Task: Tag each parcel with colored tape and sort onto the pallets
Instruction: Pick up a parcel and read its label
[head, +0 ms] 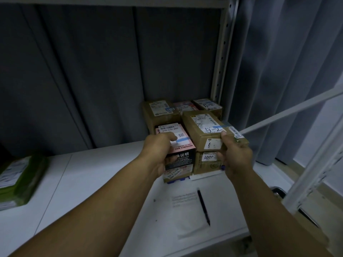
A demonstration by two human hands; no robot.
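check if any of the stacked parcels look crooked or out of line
The brown carton marked 5-2 sits twisted on the carton below, its right corner overhanging, with the right hand gripping it. Nothing else stands out.

Brown parcel [204, 125] and pink box [186, 145] bear blue tape [220, 127] (green packet [22, 180], perhaps).

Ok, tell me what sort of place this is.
Probably a parcel sorting or storage room: labelled cardboard parcels, some with blue tape and a handwritten 5-2, stacked on a white metal shelf, plus a pen lying on a sheet of paper.
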